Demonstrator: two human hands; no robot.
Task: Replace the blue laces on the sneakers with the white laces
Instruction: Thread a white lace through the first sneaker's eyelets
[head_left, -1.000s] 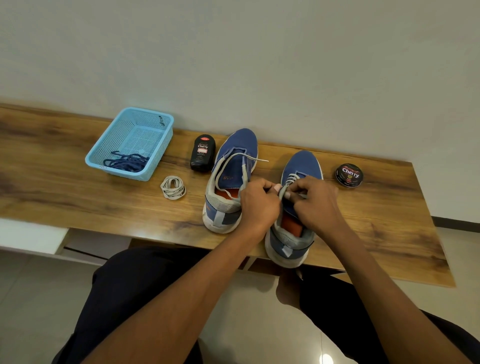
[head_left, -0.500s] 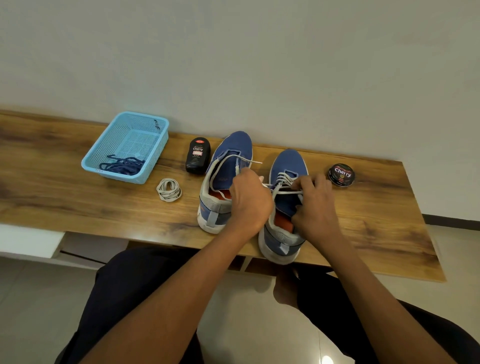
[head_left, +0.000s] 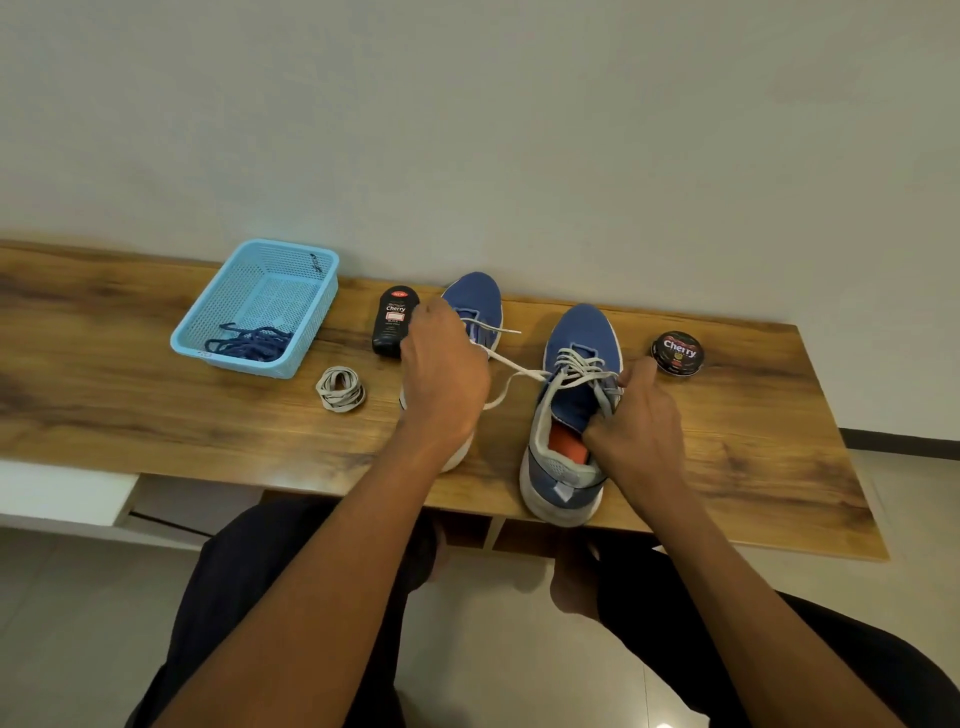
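Observation:
Two blue sneakers stand on the wooden bench (head_left: 104, 395). The right sneaker (head_left: 576, 415) has a white lace (head_left: 524, 373) threaded through its eyelets. My left hand (head_left: 447, 374) grips one end of that lace and holds it out to the left, over the left sneaker (head_left: 480, 304), which it largely hides. My right hand (head_left: 636, 421) grips the right sneaker's side at the eyelets, thumb by the lace. A coiled white lace (head_left: 340, 388) lies on the bench left of the sneakers. Blue laces (head_left: 249, 344) lie in a light blue basket (head_left: 291, 260).
A black Cherry polish bottle (head_left: 395, 319) stands just behind my left hand. A round Cherry polish tin (head_left: 678, 353) sits right of the right sneaker. The wall runs along the bench's far edge. My knees are below the bench's front edge.
My left hand has drawn the lace end out to the left, away from the right sneaker. My right hand has shifted to the shoe's right side.

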